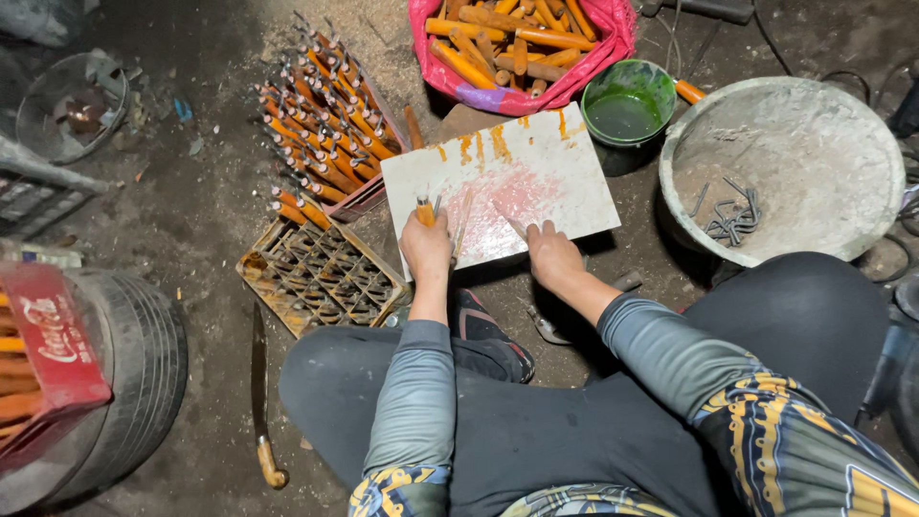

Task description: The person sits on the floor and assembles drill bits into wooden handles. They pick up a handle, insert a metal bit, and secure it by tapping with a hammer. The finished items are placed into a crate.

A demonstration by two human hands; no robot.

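Orange handles; pink sack; green bucket; white board pink-stained.

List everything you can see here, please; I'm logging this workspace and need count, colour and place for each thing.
board: one, white with orange and pink stains, centre.
pink bag: one, full of orange handles, top.
crate of handled tools: one, many orange handles, upper left.
empty grid crate: one, rusty, left of the board.
green bowl: one, right of the bag.
grey basin: one, holding bent metal pieces, right.
knife: one, wooden handle, floor lower left.
red crate: one, far left.
left hand: holds an orange handle.
right hand: rests on the board.
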